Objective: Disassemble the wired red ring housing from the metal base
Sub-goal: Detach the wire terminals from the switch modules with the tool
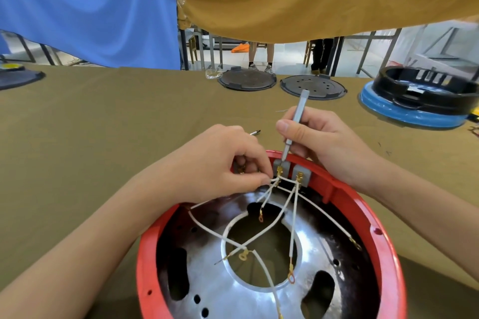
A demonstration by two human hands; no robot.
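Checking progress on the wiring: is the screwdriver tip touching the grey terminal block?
Touching. The head view shows the screwdriver, held by the right hand, with its tip planted on the grey terminal block at the red ring's far rim; no gap shows.

Counts around the red ring housing (373, 217)

One red ring housing sits on one metal base (233, 290). Two grey terminal blocks (302, 175) stand on its far rim. Two hands work there, left hand (223, 163) and right hand (324, 142), with one grey screwdriver (295, 124). Beyond it lie two dark round lids (247, 80) and one blue-and-black cooker shell (420, 101).
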